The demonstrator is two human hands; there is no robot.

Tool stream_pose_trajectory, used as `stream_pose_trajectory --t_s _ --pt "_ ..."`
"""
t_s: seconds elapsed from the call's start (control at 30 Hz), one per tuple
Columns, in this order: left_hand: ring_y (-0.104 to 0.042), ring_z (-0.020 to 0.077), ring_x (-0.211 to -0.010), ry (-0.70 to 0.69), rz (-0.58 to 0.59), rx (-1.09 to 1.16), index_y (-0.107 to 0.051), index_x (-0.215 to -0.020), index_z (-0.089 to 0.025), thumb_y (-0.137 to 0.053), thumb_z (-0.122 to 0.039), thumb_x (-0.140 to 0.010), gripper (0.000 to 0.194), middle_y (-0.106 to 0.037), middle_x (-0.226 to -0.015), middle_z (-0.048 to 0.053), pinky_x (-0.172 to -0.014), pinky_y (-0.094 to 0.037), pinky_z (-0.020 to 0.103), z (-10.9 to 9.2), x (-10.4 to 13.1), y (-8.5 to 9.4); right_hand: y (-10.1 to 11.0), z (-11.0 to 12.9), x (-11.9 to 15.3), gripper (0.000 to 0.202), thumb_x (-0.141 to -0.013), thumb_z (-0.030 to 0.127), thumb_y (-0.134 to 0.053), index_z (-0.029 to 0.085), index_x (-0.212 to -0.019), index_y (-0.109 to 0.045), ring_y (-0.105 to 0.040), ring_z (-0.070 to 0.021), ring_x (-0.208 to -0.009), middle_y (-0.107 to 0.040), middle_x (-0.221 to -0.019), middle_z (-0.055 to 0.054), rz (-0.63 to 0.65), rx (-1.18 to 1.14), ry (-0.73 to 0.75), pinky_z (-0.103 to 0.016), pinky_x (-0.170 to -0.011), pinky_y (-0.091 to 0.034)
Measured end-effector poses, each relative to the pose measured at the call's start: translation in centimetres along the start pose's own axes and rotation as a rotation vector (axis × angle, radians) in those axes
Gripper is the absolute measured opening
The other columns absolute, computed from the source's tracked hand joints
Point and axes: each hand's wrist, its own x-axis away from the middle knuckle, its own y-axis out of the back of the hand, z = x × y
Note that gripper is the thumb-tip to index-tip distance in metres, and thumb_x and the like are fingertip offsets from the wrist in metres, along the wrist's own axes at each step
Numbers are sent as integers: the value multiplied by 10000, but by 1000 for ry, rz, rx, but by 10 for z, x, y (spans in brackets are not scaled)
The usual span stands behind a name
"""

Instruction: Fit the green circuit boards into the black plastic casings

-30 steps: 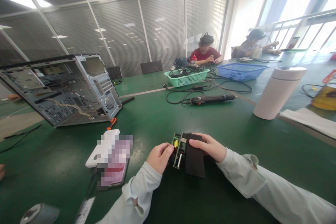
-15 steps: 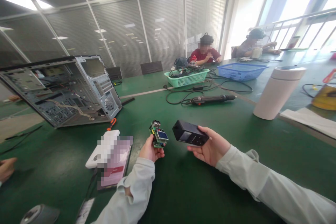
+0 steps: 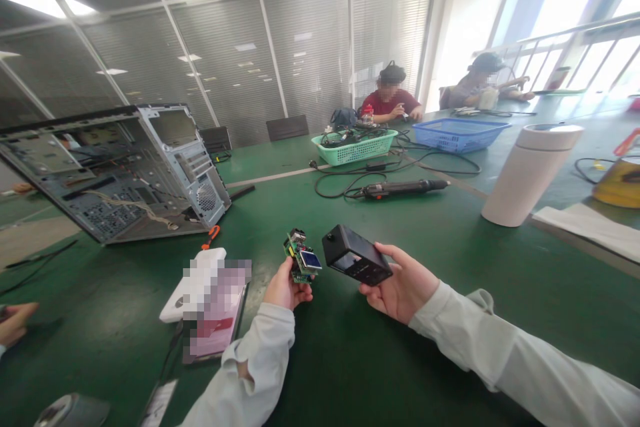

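In my left hand point(image 3: 289, 290) is a green circuit board point(image 3: 302, 260) with a small blue-faced screen and stacked parts; my fingers grip its lower end. My right hand point(image 3: 404, 283) is closed round the right end of a black plastic housing point(image 3: 357, 255), which has a window and a row of small marks on its front. The housing is tilted, its left end close to the board but apart from it. Both are held above the green table point(image 3: 320, 360). The palm side of the right fingers is partly hidden by the housing.
An open computer case point(image 3: 115, 177) stands left, near a white power bank point(image 3: 195, 287) and a pink box point(image 3: 220, 323). Beyond lie an electric screwdriver point(image 3: 400, 189), a green basket point(image 3: 355, 148) and a blue basket point(image 3: 457, 135). A pale tumbler point(image 3: 530, 177) stands right. Another person's hand point(image 3: 17, 321) shows far left.
The black housing has turned a little in my right hand, and its left end has come slightly nearer the circuit board. My left hand has barely moved.
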Motion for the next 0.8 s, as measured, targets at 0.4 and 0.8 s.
stream_pose_trajectory --t_s 0.4,0.8 --pt "-463 76 -313 36 3 -45 -517 -685 -114 -304 -318 -874 350 -571 -488 22 -314 -404 181 -1 -1 0 6 -6 -2 621 -895 506 -111 75 -907 -558 -569 -155 -548 -568 -635 -88 104 22 -177 -215 -532 -451" --pt "-460 85 -309 52 -12 -52 -508 -701 -123 -301 -313 -872 328 -559 -492 23 -312 -398 187 -3 0 -2 5 -11 -5 508 -863 617 -337 121 -901 -440 -564 -118 -554 -569 -736 -68 84 218 -19 -166 -488 -437"
